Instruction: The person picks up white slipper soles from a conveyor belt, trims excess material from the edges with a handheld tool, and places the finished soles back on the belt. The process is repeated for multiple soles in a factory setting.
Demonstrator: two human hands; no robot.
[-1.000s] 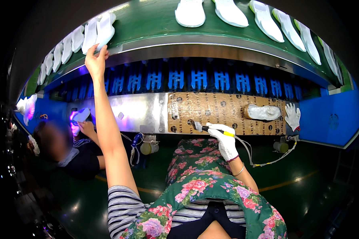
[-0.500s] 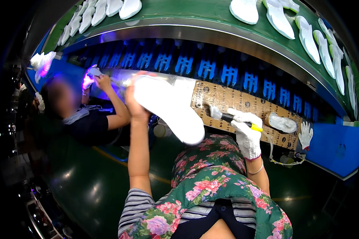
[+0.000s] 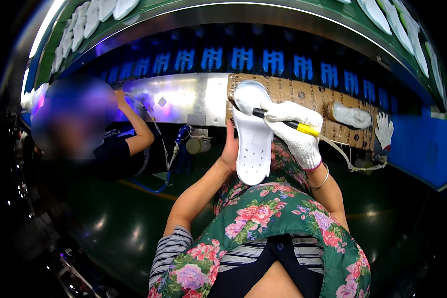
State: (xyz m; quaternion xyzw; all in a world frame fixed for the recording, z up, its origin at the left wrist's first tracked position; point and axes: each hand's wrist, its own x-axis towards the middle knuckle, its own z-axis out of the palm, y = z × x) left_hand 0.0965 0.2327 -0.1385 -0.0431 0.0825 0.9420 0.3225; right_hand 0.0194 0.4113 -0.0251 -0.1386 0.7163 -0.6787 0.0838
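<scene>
A white shoe sole [image 3: 253,156] is held upright in front of me, with several small holes in its lower half. My bare left hand [image 3: 229,151] grips it from the left edge, fingers partly hidden behind it. In my right hand [image 3: 297,126], which wears a white knit glove, is a black brush [image 3: 278,117] with a yellow band. Its dark tip lies across the upper part of the sole, near the left edge. From the brush's rear end a pale tube [image 3: 340,147] runs off to the right.
Cardboard [image 3: 303,94] covers the bench ahead; a tray holding whitish material [image 3: 351,115] and a spare white glove [image 3: 384,130] lie at its right. Beyond stands a row of blue fixtures [image 3: 242,58]. White soles [image 3: 92,20] rest on the green belt. Another person [image 3: 134,134] works at left.
My left hand has brought the sole to the right and turned it, so its holed face now shows. The brush tip has moved from beside the sole onto its upper part.
</scene>
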